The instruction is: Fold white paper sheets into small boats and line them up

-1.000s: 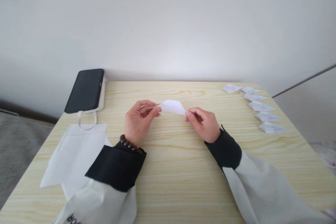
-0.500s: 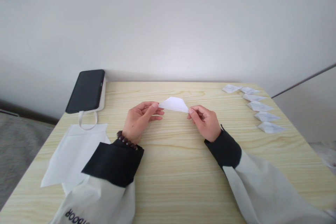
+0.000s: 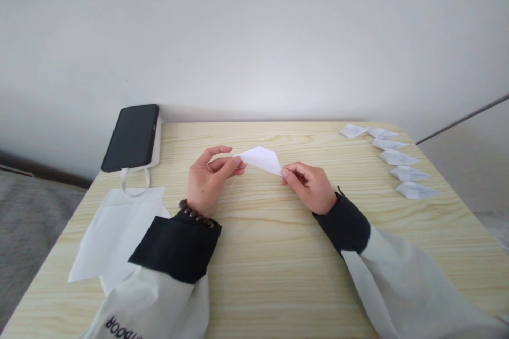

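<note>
The left hand pinched the left tip of a small folded white paper between thumb and forefinger, its grip closed on that corner while the other fingers stayed loosely curled. The right hand held the paper's right tip in the same way, its grip shut on the point. The paper hung between the two hands, just above the middle of the wooden worktop, its upper edge rising to a shallow peak. A bead bracelet sat on the left wrist, above a dark cuff.

At the far left corner a black phone lay on a white power bank, whose strap loop drooped toward a stack of white sheets lying flat near the left forearm. Along the right edge a row of six folded papers lay in a line, well apart from both hands.
</note>
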A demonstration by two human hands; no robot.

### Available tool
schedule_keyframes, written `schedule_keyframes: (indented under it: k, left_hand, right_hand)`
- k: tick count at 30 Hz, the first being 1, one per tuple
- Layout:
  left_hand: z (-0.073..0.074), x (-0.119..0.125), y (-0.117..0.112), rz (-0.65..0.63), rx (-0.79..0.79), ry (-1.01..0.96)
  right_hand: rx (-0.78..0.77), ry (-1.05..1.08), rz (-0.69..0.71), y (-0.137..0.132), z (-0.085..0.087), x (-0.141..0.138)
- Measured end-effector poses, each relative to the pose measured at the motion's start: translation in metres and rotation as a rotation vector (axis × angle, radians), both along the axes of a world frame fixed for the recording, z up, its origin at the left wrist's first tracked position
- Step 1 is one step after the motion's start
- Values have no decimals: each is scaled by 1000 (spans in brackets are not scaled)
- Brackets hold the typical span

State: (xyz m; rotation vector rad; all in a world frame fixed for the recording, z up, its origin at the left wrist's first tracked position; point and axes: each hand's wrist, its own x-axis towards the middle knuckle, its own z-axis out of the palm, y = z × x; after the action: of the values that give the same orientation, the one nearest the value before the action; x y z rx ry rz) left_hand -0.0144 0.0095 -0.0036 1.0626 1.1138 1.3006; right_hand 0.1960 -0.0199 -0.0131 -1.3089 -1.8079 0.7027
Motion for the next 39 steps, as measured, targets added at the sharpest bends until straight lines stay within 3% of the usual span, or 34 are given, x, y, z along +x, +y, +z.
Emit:
schedule_keyframes:
  k: [7, 14, 32, 39]
  left_hand:
    - [-4, -1, 2, -13, -21, -57]
    - [1, 1, -2, 50, 75, 89]
    - [-2, 4, 7, 42, 119, 34]
    - [-4, 2, 5, 58, 178, 130]
  right_hand:
    - [2, -15, 4, 0, 0, 0]
    - [-55, 23, 3, 0, -1, 0]
    - [-30, 14, -3, 5, -3, -2]
    - [-84, 116, -40, 8, -3, -1]
